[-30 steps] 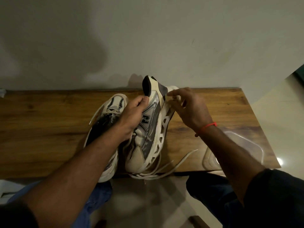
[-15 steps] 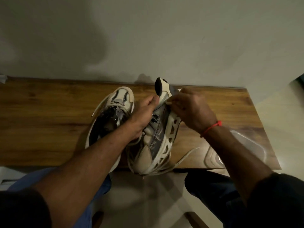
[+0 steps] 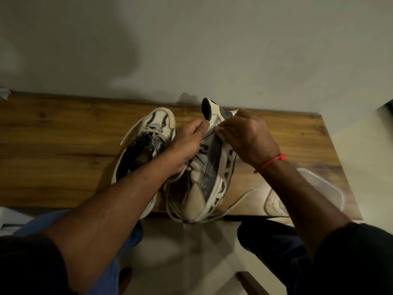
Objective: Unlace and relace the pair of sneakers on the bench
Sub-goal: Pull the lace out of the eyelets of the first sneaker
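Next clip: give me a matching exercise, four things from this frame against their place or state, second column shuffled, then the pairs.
Things:
1. left sneaker
2. right sneaker
3. clear plastic container
4. red thread

Places or states:
A. around the right wrist
B. tipped on its side, gripped by the left hand and the right hand
C. flat on the bench, untouched by either hand
D. on the bench's right end, under the right forearm

Pairs: 1-C, 2-B, 3-D, 4-A
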Available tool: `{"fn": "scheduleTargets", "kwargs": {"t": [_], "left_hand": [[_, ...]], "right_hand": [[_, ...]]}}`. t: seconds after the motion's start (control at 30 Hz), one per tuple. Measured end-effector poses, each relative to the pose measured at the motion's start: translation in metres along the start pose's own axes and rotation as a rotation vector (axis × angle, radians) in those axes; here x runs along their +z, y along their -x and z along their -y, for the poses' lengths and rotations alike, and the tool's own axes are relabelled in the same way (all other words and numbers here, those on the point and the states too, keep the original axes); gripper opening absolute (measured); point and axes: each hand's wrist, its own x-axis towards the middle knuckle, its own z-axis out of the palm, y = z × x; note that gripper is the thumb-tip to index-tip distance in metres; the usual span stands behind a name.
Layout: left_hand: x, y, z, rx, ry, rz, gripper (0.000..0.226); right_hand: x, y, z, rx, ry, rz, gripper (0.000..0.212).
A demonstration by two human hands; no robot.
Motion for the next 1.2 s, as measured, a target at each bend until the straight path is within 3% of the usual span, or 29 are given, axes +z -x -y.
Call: {"fn": "scheduleTargets", "kwargs": {"t": [0.1,0.27,0.37,0.47,0.6,0.7,0.83,0.9,1.0,1.07,1.2], "left_hand": [[0.002,0.002,0.002,0.007,-0.015,-0.027,0.032],[0.001,0.002,0.004,-0.001,-0.101,-0.052,0.026],[0.005,0.002,0.000,0.003,-0.141,-0.030,0.025],[0.002,0.003,-0.002,-0.064,-0.048,0.011,0.031],[-0.009,0.007,-0.002,-0.214,0.111,0.041,0.047],[-0.019,0.020,0.006,-0.390,0.208,0.162,0.064],[-0.019,0.034,0.024,-0.437,0.279,0.085,0.023],[-0.019,0.035,0.022,-0.418,0.232,0.055,0.021],[-0.020,0.027,0.014,-0.357,0.221,-0.003,0.028],[-0.018,0.017,0.011,-0.303,0.214,-0.013,0.028],[-0.011,0.011,0.010,-0.219,0.191,-0.033,0.032]], "right_hand": [[0.000,0.005,0.008,-0.016,0.002,0.037,0.013],[-0.013,0.021,0.054,-0.325,-0.073,0.600,0.017],[-0.017,0.021,0.060,-0.364,-0.123,0.738,0.017],[-0.018,0.020,0.038,-0.254,-0.269,0.660,0.015],[-0.015,0.018,0.010,0.099,-0.576,0.475,0.013],[-0.010,0.017,0.005,0.168,-0.689,0.388,0.014],[-0.013,0.017,0.006,0.289,-0.787,0.393,0.013],[-0.017,0.017,0.008,0.356,-0.845,0.422,0.017],[-0.020,0.015,0.007,0.268,-0.824,0.343,0.020],[-0.015,0.014,0.002,0.150,-0.679,0.245,0.014],[-0.005,0.010,-0.008,0.097,-0.379,0.170,0.033]]}}
